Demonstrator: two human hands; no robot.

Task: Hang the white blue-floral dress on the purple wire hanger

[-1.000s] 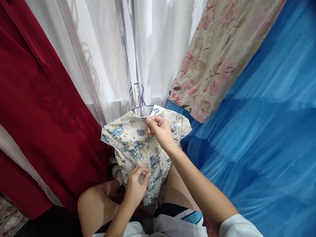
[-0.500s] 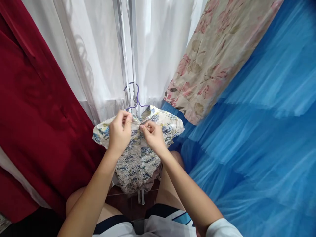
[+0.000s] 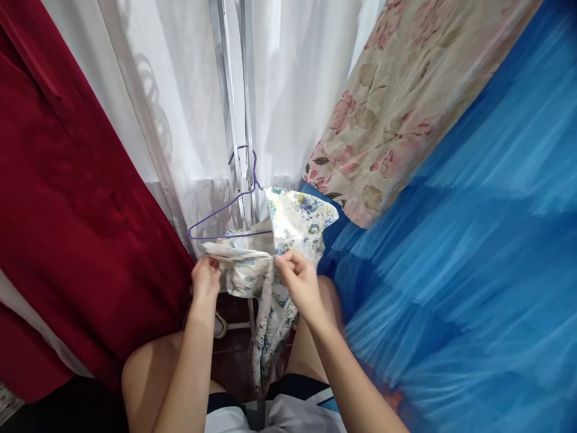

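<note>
One side of the blouse (image 3: 311, 219) has been slipped off the hanger (image 3: 220, 236), whose left arm and part of the lower bar, covered half a second ago, have been laid bare. The freed cloth has been drawn outward and down by the left hand (image 3: 206, 278), held near the lower front a second ago and then at the neckline. The right hand (image 3: 300, 281) has been lowered, and the blouse's lower part has been narrowed into folds.
</note>
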